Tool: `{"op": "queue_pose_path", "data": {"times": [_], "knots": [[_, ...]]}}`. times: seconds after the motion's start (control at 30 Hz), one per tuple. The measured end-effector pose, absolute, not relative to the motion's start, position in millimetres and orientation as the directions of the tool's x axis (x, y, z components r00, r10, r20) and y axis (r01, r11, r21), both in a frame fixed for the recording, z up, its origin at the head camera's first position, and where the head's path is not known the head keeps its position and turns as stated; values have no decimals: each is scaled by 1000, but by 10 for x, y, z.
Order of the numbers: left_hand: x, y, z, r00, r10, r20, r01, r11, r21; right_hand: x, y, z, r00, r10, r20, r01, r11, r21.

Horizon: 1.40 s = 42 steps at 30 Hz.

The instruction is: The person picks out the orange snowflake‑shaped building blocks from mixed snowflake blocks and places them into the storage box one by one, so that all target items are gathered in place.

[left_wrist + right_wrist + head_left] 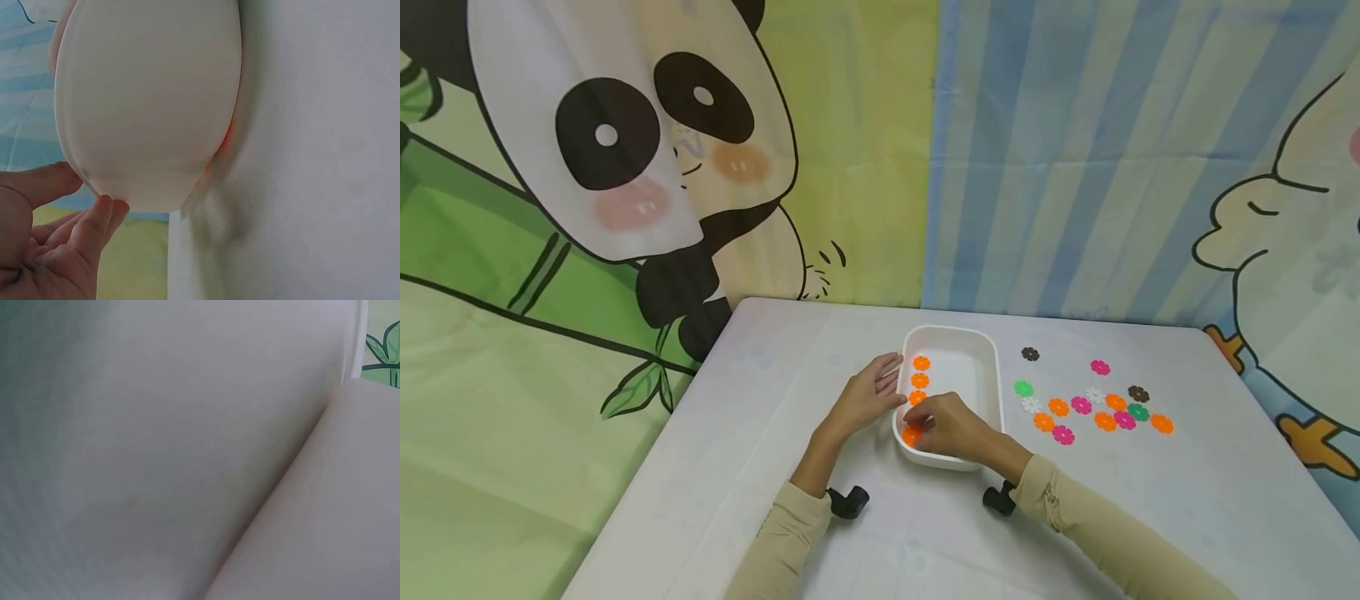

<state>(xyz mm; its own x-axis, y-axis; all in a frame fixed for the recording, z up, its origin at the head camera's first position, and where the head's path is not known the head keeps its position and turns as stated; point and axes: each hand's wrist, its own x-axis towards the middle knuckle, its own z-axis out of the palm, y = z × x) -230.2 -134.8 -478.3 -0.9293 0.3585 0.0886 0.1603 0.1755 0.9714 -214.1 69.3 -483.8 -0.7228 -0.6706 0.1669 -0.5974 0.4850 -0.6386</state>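
A white plastic tray (pixel 973 375) sits on the table in the head view. My left hand (pixel 863 396) is at its left side; in the left wrist view, the thumb and fingertips pinch the tray's rim, with the fingers (pixel 94 219) against the outer wall. Inside the tray, my right hand (pixel 951 425) reaches down with curled fingers, pinching an orange flower-shaped piece that they mostly hide. Just below those fingertips is another orange flower piece (pixel 911 437). Further orange flower pieces (pixel 920 380) form a column along the left inner wall. The right wrist view does not show the hand.
Right of the tray, several flower pieces lie scattered: orange (pixel 1058 407), pink (pixel 1081 405), green (pixel 1023 388), white (pixel 1094 396) and dark brown (pixel 1030 354). A cartoon-printed curtain (pixel 857 150) hangs behind the white table (pixel 775 350).
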Motion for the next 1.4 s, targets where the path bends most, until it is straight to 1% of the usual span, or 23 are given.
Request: {"op": "queue_pose_path", "data": {"times": [0.13, 0.23, 0.3, 0.4, 0.47, 0.63, 0.73, 0.9, 1.0, 1.13, 1.4], "knots": [[-2308, -1328, -4788, -929, 354, 106, 177, 174, 969, -2121, 731, -4775, -734, -655, 177, -587, 482, -651], [-2310, -1307, -4778, -929, 354, 110, 180, 171, 969, -2124, 813, -4671, -722, -649, 240, -613, 438, -658], [-2309, -1296, -4767, -931, 351, 102, 172, 175, 970, -2129, 900, -4570, -727, -631, 271, -619, 431, -656], [-2304, -1288, -4754, -938, 338, 80, 152, 192, 970, -2164, 1106, -4428, -752, -583, 308, -614, 450, -649], [-2298, -1290, -4750, -943, 328, 63, 136, 204, 970, -2193, 1282, -4361, -785, -534, 314, -588, 483, -649], [-2287, -1306, -4748, -950, 309, 45, 119, 225, 967, -2289, 1792, -4365, -829, -428, 360, -555, 544, -629], [-2284, -1316, -4753, -951, 305, 50, 123, 223, 967, -2316, 2073, -4435, -872, -373, 317, -489, 617, -617], [-2289, -1316, -4766, -950, 308, 53, 122, 210, 970, -2312, 2450, -4587, -931, -315, 183, -359, 709, -607], [-2286, -1309, -4767, -952, 303, 47, 116, 215, 970, -2303, 2629, -4676, -942, -302, 149, -330, 739, -587], [-2280, -1308, -4767, -954, 298, 43, 111, 217, 970, -2304, 2790, -4770, -944, -294, 146, -324, 764, -558], [-2292, -1310, -4787, -953, 299, 51, 120, 217, 969, -2340, 2918, -4870, -944, -313, 105, -320, 791, -521]]}}
